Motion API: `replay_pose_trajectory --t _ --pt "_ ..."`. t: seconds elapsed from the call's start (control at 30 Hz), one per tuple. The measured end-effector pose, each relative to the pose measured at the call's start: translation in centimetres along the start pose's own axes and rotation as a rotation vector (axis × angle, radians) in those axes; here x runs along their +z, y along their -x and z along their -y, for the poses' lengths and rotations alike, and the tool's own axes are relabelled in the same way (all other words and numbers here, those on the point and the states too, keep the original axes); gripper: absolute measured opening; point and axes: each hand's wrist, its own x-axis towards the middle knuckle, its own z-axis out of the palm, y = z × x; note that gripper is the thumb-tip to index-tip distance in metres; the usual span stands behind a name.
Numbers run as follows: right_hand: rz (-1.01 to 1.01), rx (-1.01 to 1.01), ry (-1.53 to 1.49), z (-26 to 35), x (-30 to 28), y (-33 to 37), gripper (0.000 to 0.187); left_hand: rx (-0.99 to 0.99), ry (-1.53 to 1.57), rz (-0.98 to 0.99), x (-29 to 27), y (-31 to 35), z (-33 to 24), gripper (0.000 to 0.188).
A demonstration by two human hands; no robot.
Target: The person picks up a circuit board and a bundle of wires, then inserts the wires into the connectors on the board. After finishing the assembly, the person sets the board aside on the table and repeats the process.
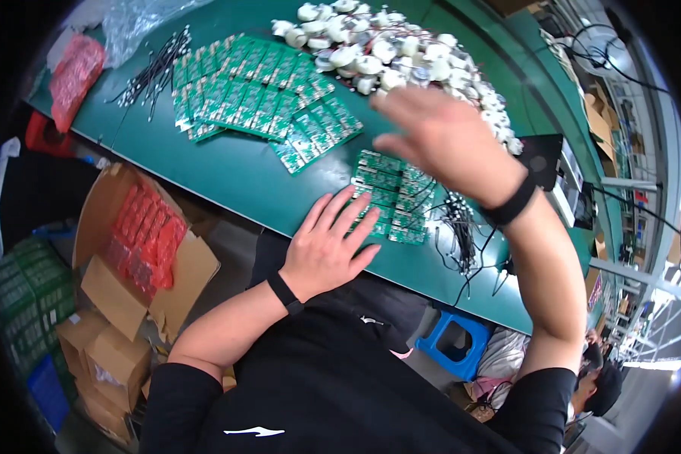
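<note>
My left hand [330, 240] lies with fingers spread at the table's near edge, its fingertips on the left edge of a green circuit board panel [382, 180]. Blurred by motion, my right hand [440, 140] is lifted above the far right of that panel, fingers stretched and thumb apart, with nothing visible in it. Just beyond it spreads a heap of white rounded plastic parts with thin wires [392, 54]. A bundle of black wires with white ends [460, 227] lies beside the panel, below my right wrist.
More circuit board panels [253, 87] overlap in a fan on the green table [159, 155]. Loose black wires [159, 66] and a red bag [76, 79] lie farther left. An open carton [102, 284] holding red packs stands at the lower left; a blue stool [455, 344] is below the table edge.
</note>
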Motion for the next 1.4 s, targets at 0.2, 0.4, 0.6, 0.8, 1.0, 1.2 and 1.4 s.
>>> replay_pose_trajectory --t 0.2,0.4,0.6,0.8,1.0,1.2,1.4 --pt "-0.419 0.779 -0.219 6.0 -7.6 8.2 0.009 0.032 -0.013 -0.009 -0.7 0.5 0.4 0.053" --pt "-0.025 0.889 -0.161 10.8 2.4 18.0 0.010 0.050 0.006 -0.028 -0.4 -0.2 0.1 0.056" --pt "-0.112 0.971 -0.125 11.2 5.8 18.7 0.010 0.050 -0.016 -0.028 -0.4 -0.2 0.0 0.056" --pt "-0.221 0.849 -0.372 9.2 2.1 18.6 0.006 0.033 -0.002 0.002 -0.8 -0.1 -0.6 0.052" --pt "-0.408 1.036 -0.689 7.4 -1.6 15.7 0.004 0.044 -0.009 0.028 -0.3 -0.1 -1.2 0.047" --pt "-0.335 0.566 -0.343 8.3 -5.6 9.7 0.005 0.038 0.031 -0.003 -0.3 -0.1 -0.9 0.045" --pt "-0.117 0.248 -0.332 7.6 0.4 4.8 0.010 0.014 0.032 -0.020 -0.1 0.1 -0.9 0.041"
